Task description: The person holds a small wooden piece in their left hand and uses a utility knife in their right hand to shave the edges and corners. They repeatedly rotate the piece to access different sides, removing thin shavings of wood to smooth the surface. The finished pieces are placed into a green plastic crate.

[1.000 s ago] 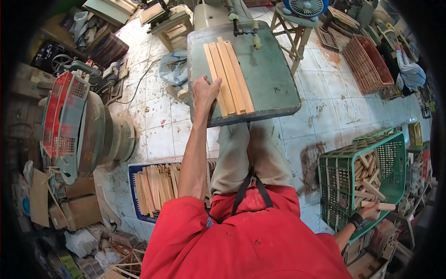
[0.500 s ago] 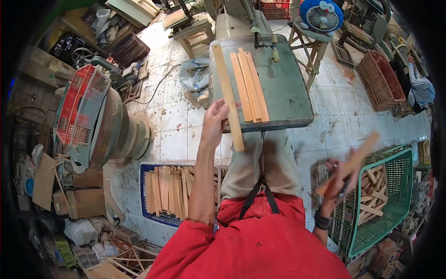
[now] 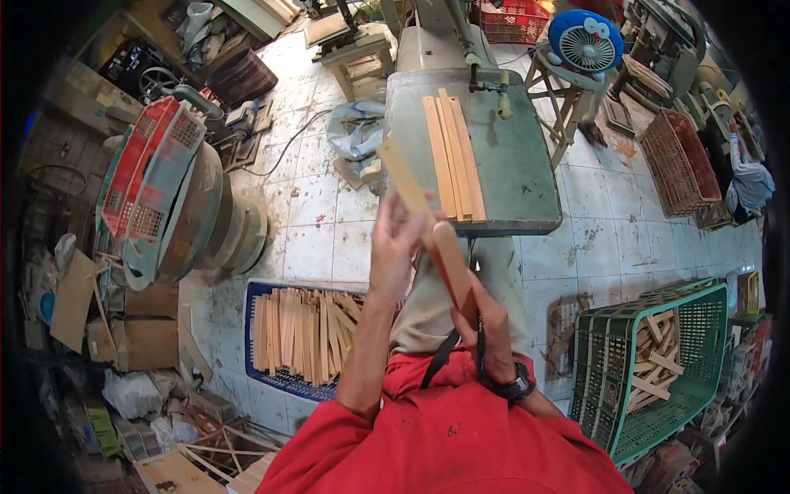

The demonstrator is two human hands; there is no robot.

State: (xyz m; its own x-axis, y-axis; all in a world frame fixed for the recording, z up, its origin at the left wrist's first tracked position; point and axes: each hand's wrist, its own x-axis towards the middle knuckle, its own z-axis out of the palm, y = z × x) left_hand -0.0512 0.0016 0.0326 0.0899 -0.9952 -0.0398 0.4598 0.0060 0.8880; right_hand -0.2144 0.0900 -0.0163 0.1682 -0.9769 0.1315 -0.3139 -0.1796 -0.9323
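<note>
A long thin wooden slat [image 3: 403,171], slightly blurred, slants through the fingers of my left hand [image 3: 393,247], closed around it at the near left corner of the machine table. Closed on a second wooden slat [image 3: 454,267], round-ended, is my right hand [image 3: 492,328], in front of my lap. The two slats meet or overlap just between my hands; whether they touch I cannot tell. Beyond them, several wooden strips [image 3: 449,156] lie side by side on the grey-green machine table [image 3: 527,177].
A blue crate [image 3: 280,385] full of wooden strips stands at my left, and a green crate [image 3: 588,362] with wooden pieces at my right. A clamp-like fitting [image 3: 504,103] sits over the table's far edge. A blue fan [image 3: 586,41] rests on a stool beyond.
My right hand has come from beside the green crate to my lap, bringing its slat next to the other one. My left hand has lowered slightly, tilting its slat.
</note>
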